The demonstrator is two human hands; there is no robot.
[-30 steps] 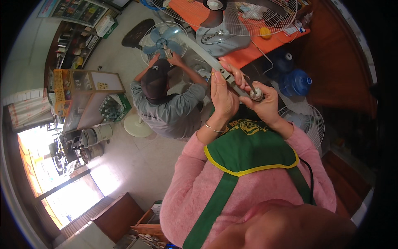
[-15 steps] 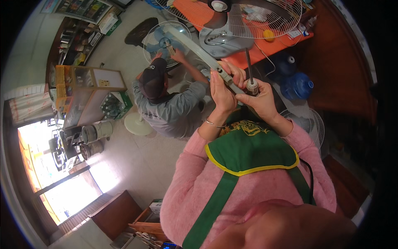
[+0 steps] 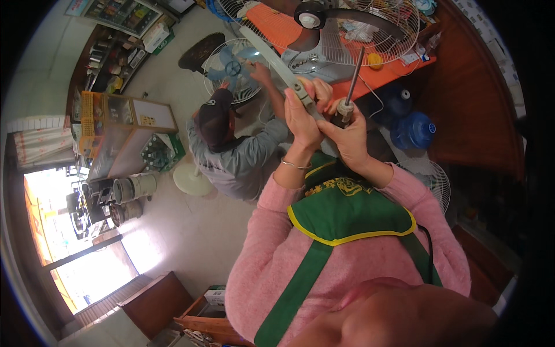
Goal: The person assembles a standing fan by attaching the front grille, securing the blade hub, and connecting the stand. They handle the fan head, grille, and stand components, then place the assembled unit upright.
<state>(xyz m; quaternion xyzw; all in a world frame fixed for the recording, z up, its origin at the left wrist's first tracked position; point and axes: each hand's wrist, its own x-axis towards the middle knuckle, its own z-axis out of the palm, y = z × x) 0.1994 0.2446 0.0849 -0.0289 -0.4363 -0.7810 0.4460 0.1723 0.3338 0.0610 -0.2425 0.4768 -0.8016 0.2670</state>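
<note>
A long, pale grey, flat bar (image 3: 267, 53) slants up and leftward from my hands. My left hand (image 3: 302, 120) is closed around its lower end. Against the bar's end, the thumb of my right hand (image 3: 351, 137) presses, while its fingers wrap a screwdriver (image 3: 354, 81). The screwdriver's metal shaft points upward, clear of the bar, and its handle is partly covered by my fingers. Whatever lies between the bar's end and my palms is hidden.
A large fan (image 3: 310, 20) and an orange table (image 3: 381, 79) stand ahead. Left of me a co-worker in a cap (image 3: 215, 118) handles a blue-bladed fan (image 3: 233, 67). Blue water bottles (image 3: 414, 132) stand at right; a glass display case (image 3: 136, 113) is at far left.
The bar's held end and both my hands have shifted slightly left. The screwdriver now leans more to the right. The co-worker's hands have moved apart on the fan.
</note>
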